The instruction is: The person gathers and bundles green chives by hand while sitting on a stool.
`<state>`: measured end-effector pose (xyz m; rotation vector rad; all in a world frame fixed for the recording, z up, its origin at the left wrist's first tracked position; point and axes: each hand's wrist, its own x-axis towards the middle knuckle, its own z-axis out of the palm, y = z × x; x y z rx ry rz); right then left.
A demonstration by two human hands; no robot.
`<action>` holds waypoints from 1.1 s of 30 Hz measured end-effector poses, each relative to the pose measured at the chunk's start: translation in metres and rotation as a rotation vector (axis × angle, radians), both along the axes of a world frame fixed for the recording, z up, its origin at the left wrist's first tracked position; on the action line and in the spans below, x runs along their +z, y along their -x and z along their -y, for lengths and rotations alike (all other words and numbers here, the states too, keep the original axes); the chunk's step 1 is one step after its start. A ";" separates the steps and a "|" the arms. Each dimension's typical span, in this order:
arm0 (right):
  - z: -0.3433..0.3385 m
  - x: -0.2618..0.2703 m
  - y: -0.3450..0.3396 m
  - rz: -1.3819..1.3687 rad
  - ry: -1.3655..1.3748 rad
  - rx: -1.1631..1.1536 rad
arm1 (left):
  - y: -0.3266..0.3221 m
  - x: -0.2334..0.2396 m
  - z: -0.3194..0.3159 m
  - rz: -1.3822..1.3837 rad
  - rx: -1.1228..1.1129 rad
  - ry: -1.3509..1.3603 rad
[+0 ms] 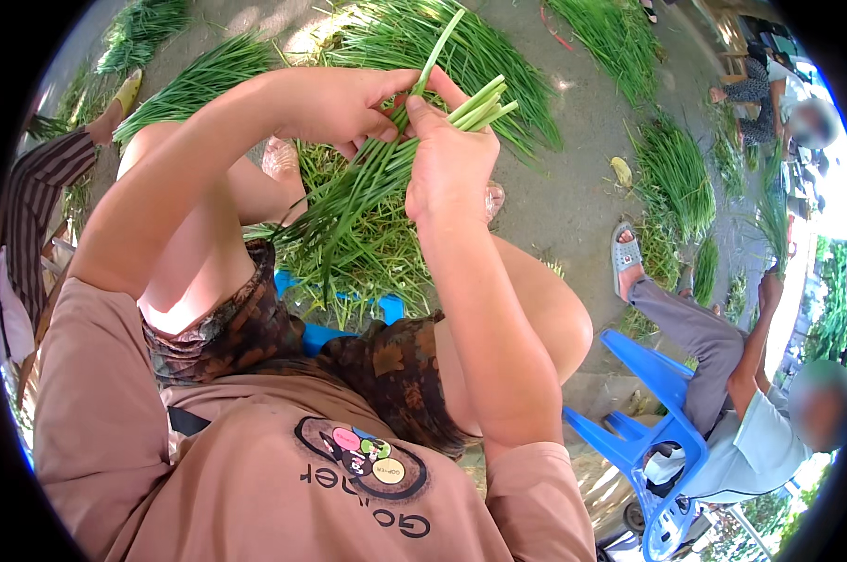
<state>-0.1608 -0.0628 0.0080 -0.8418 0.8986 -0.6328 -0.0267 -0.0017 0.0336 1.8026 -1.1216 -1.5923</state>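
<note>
My right hand is closed around a bunch of long green chive-like stalks; its pale cut ends poke out past the fingers, and the leaves hang towards my lap. Beside it, touching the bunch, my left hand has thumb and fingers on a few stalks. One pale stalk sticks up between the two hands, apart from the other ends. Loose green trimmings lie in a heap between my legs. Just beyond my hands a large pile of the same greens is on the ground.
More greens lie by my left knee, others on the ground to the right. A person sits by a blue plastic chair at right; another person sits farther off. Striped trousers show at left.
</note>
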 end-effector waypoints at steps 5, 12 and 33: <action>0.008 0.007 0.005 0.039 -0.173 0.024 | -0.010 0.011 -0.008 0.035 -0.046 -0.027; 0.006 -0.025 0.007 -0.077 0.173 0.118 | -0.005 0.016 -0.012 -0.013 -0.129 -0.076; -0.005 -0.008 0.016 0.005 -0.107 0.300 | -0.021 0.016 -0.026 0.074 -0.320 0.044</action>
